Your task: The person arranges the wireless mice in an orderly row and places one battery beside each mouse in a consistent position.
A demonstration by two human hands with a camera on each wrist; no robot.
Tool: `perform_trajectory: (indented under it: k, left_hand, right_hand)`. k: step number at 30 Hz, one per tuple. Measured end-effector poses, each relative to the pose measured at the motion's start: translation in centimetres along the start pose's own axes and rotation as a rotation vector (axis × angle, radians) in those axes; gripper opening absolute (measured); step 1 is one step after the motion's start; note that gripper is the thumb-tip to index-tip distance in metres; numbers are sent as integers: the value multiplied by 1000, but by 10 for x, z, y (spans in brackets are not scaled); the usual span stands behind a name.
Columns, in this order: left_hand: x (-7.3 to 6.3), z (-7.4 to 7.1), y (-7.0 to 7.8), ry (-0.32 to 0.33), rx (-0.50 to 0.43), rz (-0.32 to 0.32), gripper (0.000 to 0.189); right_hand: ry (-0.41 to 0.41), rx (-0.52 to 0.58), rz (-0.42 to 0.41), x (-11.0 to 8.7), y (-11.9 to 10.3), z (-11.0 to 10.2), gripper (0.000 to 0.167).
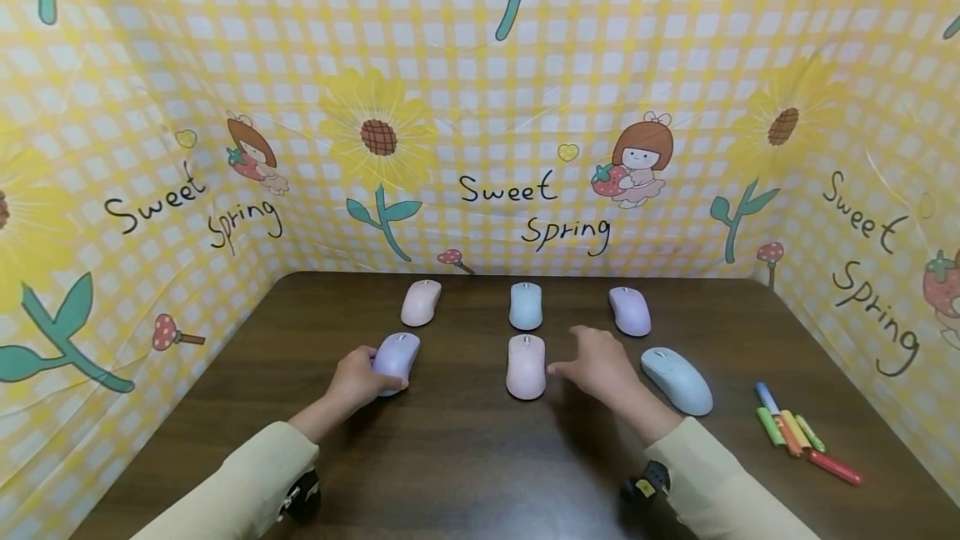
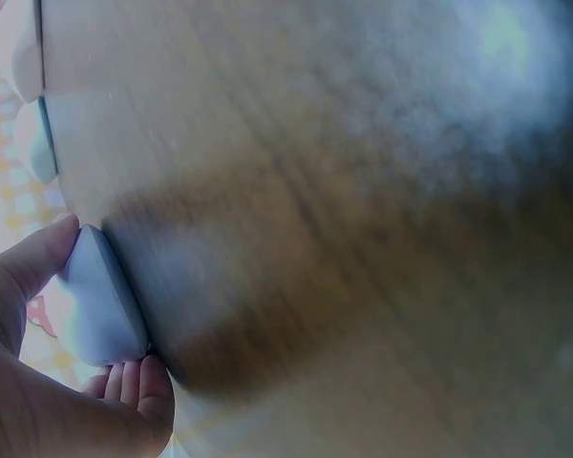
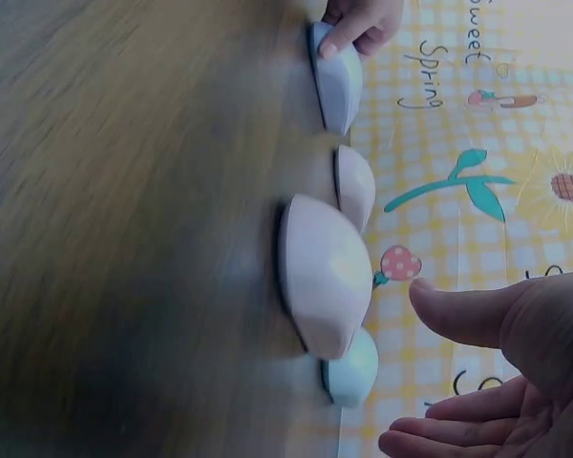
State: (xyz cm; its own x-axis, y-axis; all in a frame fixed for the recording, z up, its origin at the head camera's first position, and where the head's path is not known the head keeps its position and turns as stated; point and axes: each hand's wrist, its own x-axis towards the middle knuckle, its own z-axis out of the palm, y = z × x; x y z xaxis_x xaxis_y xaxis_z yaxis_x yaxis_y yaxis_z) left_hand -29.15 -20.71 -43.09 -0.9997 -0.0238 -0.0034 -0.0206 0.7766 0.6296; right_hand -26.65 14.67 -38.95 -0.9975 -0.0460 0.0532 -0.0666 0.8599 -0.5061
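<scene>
My left hand (image 1: pixel 352 378) grips a lavender computer mouse (image 1: pixel 396 361) at the front left, thumb on one side and fingers on the other. The left wrist view shows this mouse (image 2: pixel 100 305) between thumb and curled fingertips, low over the table. My right hand (image 1: pixel 600 363) is spread just right of a pale pink mouse (image 1: pixel 527 369) in the front middle, its thumb tip close to the mouse's side. In the right wrist view the right hand (image 3: pixel 525 353) holds nothing, with the pink mouse (image 3: pixel 323 277) before it.
Behind stand a pink mouse (image 1: pixel 421 303), a light blue mouse (image 1: pixel 526 307) and a lavender mouse (image 1: pixel 630 312). Another light blue mouse (image 1: pixel 677 382) lies beside the right forearm. Several coloured markers (image 1: pixel 791 430) lie at the right. A checked yellow cloth (image 1: pixel 480 90) surrounds the dark wooden table (image 1: pixel 450 473).
</scene>
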Motion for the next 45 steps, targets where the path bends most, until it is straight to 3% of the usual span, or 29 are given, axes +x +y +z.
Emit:
perform_trajectory:
  k: [17, 31, 45]
  left_hand:
    - [1, 1, -3, 7, 0, 2, 70]
    - [2, 1, -2, 4, 3, 4, 69]
    - [2, 1, -2, 5, 0, 5, 70]
  right_hand:
    - [130, -69, -14, -11, 44, -31, 68]
    - [72, -43, 56, -27, 80, -61, 79]
    - [-2, -48, 108, -31, 122, -72, 81]
